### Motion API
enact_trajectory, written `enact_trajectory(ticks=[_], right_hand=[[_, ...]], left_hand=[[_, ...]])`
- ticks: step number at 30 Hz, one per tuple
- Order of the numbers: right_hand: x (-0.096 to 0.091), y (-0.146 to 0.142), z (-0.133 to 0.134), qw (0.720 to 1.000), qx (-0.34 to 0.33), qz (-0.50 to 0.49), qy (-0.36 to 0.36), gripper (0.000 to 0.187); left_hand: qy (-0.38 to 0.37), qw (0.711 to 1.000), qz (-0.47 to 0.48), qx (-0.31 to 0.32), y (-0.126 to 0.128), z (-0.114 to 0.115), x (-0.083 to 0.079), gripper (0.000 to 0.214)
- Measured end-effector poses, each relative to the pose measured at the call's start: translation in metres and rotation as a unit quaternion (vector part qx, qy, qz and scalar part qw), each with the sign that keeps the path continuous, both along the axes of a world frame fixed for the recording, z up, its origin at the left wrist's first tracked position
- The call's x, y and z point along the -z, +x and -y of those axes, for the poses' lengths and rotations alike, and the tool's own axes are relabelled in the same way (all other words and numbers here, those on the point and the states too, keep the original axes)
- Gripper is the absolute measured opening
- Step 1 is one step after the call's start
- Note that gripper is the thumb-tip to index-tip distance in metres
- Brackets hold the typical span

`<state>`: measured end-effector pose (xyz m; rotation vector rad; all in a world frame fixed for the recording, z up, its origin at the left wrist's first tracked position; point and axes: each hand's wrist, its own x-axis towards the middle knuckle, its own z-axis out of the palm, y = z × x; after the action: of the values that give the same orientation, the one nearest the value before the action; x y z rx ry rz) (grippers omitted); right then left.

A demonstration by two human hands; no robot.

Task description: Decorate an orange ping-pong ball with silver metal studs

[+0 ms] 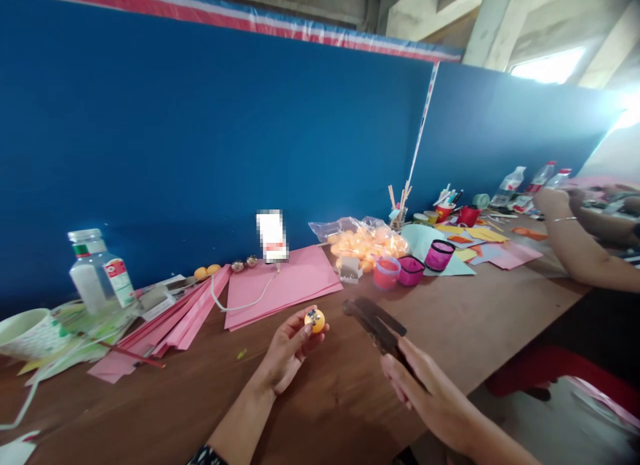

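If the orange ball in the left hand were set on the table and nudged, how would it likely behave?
The orange ball would probably roll, since it looks round and the table flat. The dark and shiny bits on one side might make that roll uneven. It seems light, as the left hand holds it near the fingertips.

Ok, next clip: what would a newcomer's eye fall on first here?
Probably the broad blue partition across the background, and the bright orange balls in a clear bag near its foot. In the foreground, the left hand holds a single ball with dark marks, while the right hand grips a dark tool over the brown table.
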<state>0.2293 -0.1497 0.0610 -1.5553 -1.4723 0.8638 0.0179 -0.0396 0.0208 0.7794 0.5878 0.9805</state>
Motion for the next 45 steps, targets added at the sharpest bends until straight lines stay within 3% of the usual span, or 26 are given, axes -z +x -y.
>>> enact_trajectory(ticks=[3,8,16,23,32,40,45], right_hand=[[0.001,0.024,-0.006,0.991,-0.021,0.125,0.032,0.031],[0.013,0.064,-0.013,0.95,-0.061,0.305,0.036,0.023],[0.032,0.125,-0.019,0.898,-0.075,0.432,0.038,0.029],[0.036,0.164,-0.02,0.88,-0.086,0.466,0.025,0.037],[0.016,0.175,-0.028,0.896,-0.094,0.432,0.033,0.029],[0.018,0.194,-0.042,0.903,-0.097,0.417,0.026,0.03],[-0.007,0.177,-0.053,0.886,-0.11,0.45,0.026,0.032]], left_hand=[[-0.008,1.0,0.012,-0.005,0.001,-0.001,-0.001,0.038],[0.004,1.0,0.001,-0.013,0.001,-0.001,-0.001,0.033],[0.007,0.999,-0.036,-0.025,0.002,-0.002,0.001,0.036],[-0.008,0.999,-0.04,-0.031,0.003,0.0,-0.001,0.032],[-0.023,0.998,-0.042,-0.044,0.003,-0.001,0.001,0.026],[-0.001,0.998,-0.061,-0.03,0.003,0.0,-0.002,0.017],[0.001,0.998,-0.062,-0.03,0.004,-0.001,-0.005,0.011]])
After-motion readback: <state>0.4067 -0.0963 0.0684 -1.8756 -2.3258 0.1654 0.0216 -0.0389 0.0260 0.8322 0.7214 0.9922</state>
